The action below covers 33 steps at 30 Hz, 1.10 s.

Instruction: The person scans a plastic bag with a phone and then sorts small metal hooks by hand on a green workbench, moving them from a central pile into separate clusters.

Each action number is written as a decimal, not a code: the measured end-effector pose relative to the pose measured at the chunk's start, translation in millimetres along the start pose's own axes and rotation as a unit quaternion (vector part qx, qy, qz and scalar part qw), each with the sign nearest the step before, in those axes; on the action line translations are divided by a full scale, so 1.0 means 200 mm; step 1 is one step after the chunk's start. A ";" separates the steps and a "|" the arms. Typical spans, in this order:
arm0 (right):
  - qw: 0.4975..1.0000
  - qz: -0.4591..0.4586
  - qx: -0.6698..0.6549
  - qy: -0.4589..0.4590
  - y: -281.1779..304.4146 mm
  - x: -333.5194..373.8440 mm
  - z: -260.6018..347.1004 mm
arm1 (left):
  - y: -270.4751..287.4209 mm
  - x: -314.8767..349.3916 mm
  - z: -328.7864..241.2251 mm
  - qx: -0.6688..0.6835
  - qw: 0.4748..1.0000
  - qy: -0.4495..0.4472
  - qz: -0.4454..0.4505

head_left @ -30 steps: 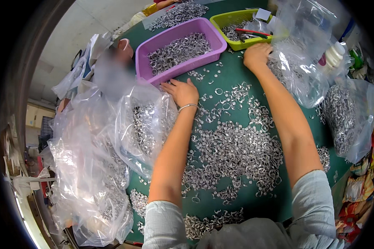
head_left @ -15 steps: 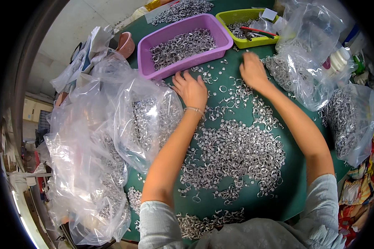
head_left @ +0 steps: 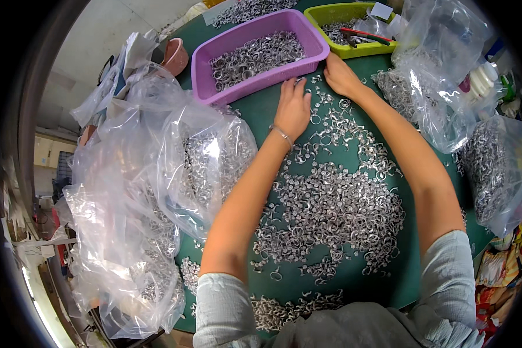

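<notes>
My left hand [head_left: 294, 109] lies at the front wall of a purple basin [head_left: 238, 94], palm down. Its fingers stretch forward among small silvery metal rings, fingertips beside the basin's wall. My right hand [head_left: 342, 76] is by the basin's right front corner, its fingers bent and partly hidden, so I cannot tell whether they hold anything. Many loose rings fill the basin. Between my forearms a broad pile of silvery rings and ring pieces [head_left: 336, 214] spreads over the green table [head_left: 388, 278], thinning out toward my hands.
A yellow-green basin [head_left: 359, 51] with red-handled pliers [head_left: 365, 35] stands far right. Clear plastic bags of rings [head_left: 209, 168] crowd the left, and another bag [head_left: 487, 174] stands right. A pink pot [head_left: 175, 57] is far left. More rings [head_left: 296, 307] lie near my body.
My left hand has moved right along the purple basin's front. My right hand has moved left and forward to the basin's corner, so the hands are closer together. The view has shifted slightly.
</notes>
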State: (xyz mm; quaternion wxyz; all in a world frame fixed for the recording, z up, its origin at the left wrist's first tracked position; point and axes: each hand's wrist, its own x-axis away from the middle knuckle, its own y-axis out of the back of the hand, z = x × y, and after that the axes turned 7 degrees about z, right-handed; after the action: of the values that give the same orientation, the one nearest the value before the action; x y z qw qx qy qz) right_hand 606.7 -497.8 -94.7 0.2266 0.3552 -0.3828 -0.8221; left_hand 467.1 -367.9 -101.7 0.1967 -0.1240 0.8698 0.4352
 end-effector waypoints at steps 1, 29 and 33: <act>0.999 0.013 0.051 -0.013 -0.03 -0.01 0.01 | -0.01 0.00 0.02 -0.040 0.999 -0.011 0.020; 0.859 0.340 -0.383 -0.009 0.48 0.84 0.43 | 0.42 0.61 -0.45 0.218 0.927 -0.020 0.304; 0.937 0.239 -0.254 0.006 0.51 0.85 0.34 | 0.43 0.69 -0.44 0.117 0.983 0.067 0.124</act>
State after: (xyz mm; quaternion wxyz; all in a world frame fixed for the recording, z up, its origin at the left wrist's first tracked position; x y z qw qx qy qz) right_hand 455.1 -637.7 -52.2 0.5017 0.1885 -0.2336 -0.8113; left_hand 290.3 -394.7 -54.3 0.0957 -0.0197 0.9344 0.3425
